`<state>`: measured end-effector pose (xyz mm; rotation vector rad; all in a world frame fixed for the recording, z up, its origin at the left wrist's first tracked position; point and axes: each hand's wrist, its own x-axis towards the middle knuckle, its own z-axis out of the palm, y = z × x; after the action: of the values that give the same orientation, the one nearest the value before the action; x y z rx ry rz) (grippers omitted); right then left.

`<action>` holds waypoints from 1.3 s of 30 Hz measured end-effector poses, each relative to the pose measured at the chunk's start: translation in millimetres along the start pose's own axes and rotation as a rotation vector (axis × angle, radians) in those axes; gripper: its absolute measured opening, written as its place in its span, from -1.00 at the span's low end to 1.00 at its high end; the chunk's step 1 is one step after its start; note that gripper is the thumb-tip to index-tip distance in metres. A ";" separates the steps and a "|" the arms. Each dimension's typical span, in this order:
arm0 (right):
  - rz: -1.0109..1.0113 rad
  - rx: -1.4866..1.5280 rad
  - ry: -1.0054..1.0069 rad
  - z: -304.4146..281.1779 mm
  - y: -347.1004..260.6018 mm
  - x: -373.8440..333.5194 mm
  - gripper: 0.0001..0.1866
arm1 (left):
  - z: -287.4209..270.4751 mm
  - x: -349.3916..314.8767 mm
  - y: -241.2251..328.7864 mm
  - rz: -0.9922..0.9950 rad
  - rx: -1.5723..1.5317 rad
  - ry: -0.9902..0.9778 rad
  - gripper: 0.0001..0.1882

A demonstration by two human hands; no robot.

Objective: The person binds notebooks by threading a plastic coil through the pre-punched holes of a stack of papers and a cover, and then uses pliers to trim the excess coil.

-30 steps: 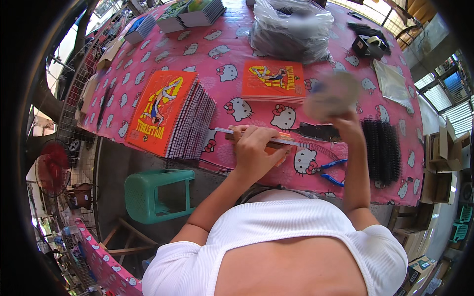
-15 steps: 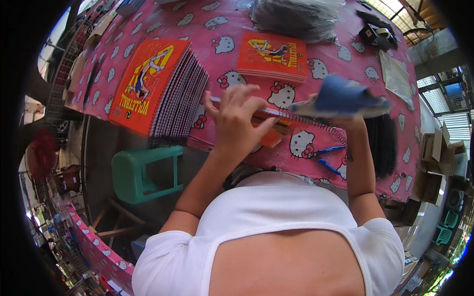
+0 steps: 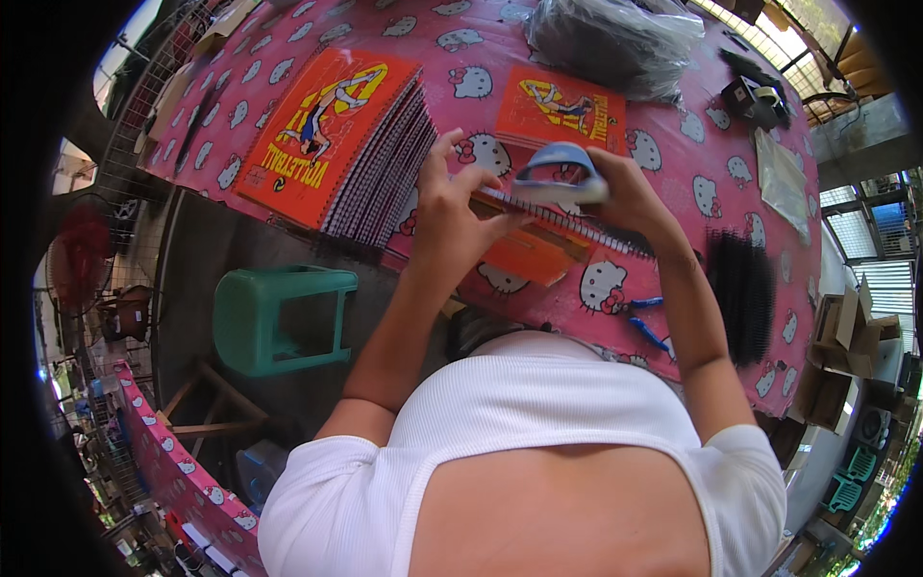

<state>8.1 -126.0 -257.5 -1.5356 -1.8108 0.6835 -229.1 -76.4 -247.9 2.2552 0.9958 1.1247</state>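
My left hand (image 3: 448, 213) pinches the left end of an orange-red notebook (image 3: 538, 252), held tilted near the table's front edge. A dark spiral coil (image 3: 601, 234) runs along its upper edge. In my right hand (image 3: 623, 197) is what looks like a slipper (image 3: 558, 156), with a blue band and a pale sole. It is held against or just above the coil's left part; contact cannot be made out. Blue-handled pliers (image 3: 650, 325) lie beside my right forearm. To the left stands a tall stack of spiral notebooks (image 3: 312, 135); a lower stack (image 3: 562, 104) lies beyond my hands.
A pile of black coils (image 3: 740, 293) lies right of my forearm. Farther back are a clear bag of dark material (image 3: 615, 48), a tape dispenser (image 3: 755, 101) and a plastic sheet (image 3: 784, 183). A green stool (image 3: 240, 322) stands left, below the pink patterned tablecloth (image 3: 707, 192).
My right hand has brought the slipper leftward along the coil, from its right end to near my left hand. The view has shifted slightly. My left hand keeps its pinch on the notebook.
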 end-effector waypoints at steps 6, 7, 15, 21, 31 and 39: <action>0.105 0.131 0.007 11.8 0.3 20.4 -0.47 | -10.2 -1.8 -17.3 -0.209 -0.213 -0.050 -0.53; 0.094 -0.289 0.006 16.5 0.1 26.8 -0.46 | -9.1 -5.6 -19.9 -0.249 -0.307 -0.047 -0.54; 0.084 -0.256 0.098 24.7 8.9 36.6 -0.46 | -6.2 -12.8 -40.8 -0.362 -0.752 -0.037 -0.72; 0.228 -0.098 0.081 26.0 -2.0 15.8 -0.59 | -11.2 -15.5 -53.9 -0.407 -0.846 -0.075 -0.66; 0.133 -0.535 0.469 38.3 23.9 -132.4 -0.38 | -26.3 39.0 -8.3 0.227 -0.725 -0.078 -0.82; 0.363 -0.651 0.162 47.2 15.4 -255.7 -0.29 | -67.8 3.8 52.8 0.488 -0.395 -0.027 -0.78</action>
<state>6.1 -373.8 -337.7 -2.3057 -1.7323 0.1000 -261.0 -104.0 -172.9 2.2197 0.1742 1.3366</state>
